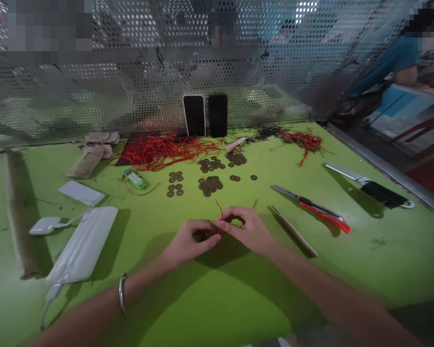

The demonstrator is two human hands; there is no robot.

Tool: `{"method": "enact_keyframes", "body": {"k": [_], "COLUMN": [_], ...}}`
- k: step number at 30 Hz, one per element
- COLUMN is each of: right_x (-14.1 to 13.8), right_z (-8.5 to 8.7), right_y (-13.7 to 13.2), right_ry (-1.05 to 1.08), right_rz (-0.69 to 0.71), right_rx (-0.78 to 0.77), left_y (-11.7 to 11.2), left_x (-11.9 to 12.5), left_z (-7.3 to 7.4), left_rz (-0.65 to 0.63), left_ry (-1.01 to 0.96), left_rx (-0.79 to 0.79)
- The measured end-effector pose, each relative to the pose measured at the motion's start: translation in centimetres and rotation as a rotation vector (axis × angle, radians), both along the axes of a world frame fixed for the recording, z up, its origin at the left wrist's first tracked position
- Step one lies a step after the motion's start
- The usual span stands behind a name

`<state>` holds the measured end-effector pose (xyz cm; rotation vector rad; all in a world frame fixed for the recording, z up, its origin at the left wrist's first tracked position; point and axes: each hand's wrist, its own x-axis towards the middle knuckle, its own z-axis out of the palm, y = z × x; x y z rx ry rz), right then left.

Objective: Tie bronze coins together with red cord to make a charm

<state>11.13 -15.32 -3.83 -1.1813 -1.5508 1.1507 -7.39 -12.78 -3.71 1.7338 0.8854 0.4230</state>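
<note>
My left hand [193, 241] and my right hand [248, 229] meet above the green table, thumbs and fingers pinched together. Between them is a thin red cord [222, 212], one end sticking up past the fingertips. Whether a coin is also held there is hidden by my fingers. Just beyond lie round brown coins with holes: a heap [210, 185], a looser heap [212, 165] and small groups of them [175, 190] to the left. An awl-like tool with a pale handle [296, 232] rests close to my right hand. A silver bangle [122, 294] circles my left wrist.
A red-handled box cutter [307, 205] and a black-handled blade [374, 190] lie right. Red cords [162, 150] are piled behind, before two phones [194, 115] propped against perforated metal mesh [137, 86]. A white power bank [87, 243] with cable lies left. A person [386, 62] is beyond, right.
</note>
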Motion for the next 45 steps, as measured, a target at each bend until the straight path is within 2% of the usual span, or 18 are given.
{"method": "enact_keyframes", "body": {"k": [4,10,12,16,27,34,38,41,45], "right_x": [-0.4,-0.4,-0.2,0.0,-0.2,-0.7,-0.4,-0.2,-0.5], "right_z": [-0.3,-0.9,-0.8,-0.4,-0.1,-0.1,-0.1,0.0,0.1], "right_y": [-0.2,-0.1,0.0,0.2,-0.4,-0.5,-0.3,-0.2,-0.5], "right_ry": [0.079,0.171,0.162,0.064,0.074,0.108,0.178,0.243,0.243], "right_rz": [-0.047,-0.174,-0.145,0.023,0.026,-0.042,-0.166,-0.265,-0.249], "right_rx": [0.040,0.021,-0.023,-0.114,0.006,0.040,0.048,0.069,0.071], "left_y": [-0.1,-0.4,-0.4,-0.2,-0.1,-0.2,-0.7,-0.8,-0.8], "left_x": [0.0,0.1,0.1,0.1,0.4,0.5,0.4,0.5,0.6], "left_z": [-0.1,-0.3,-0.2,0.1,-0.1,0.0,-0.1,-0.2,0.0], "left_rz": [-0.024,-0.153,-0.102,0.005,0.035,-0.004,-0.103,-0.125,-0.141], "left_ry": [-0.015,0.047,0.014,-0.032,0.021,0.027,0.090,0.123,0.117], "left_rx": [-0.005,-0.039,-0.047,-0.042,0.003,0.002,0.048,0.071,0.072]}}
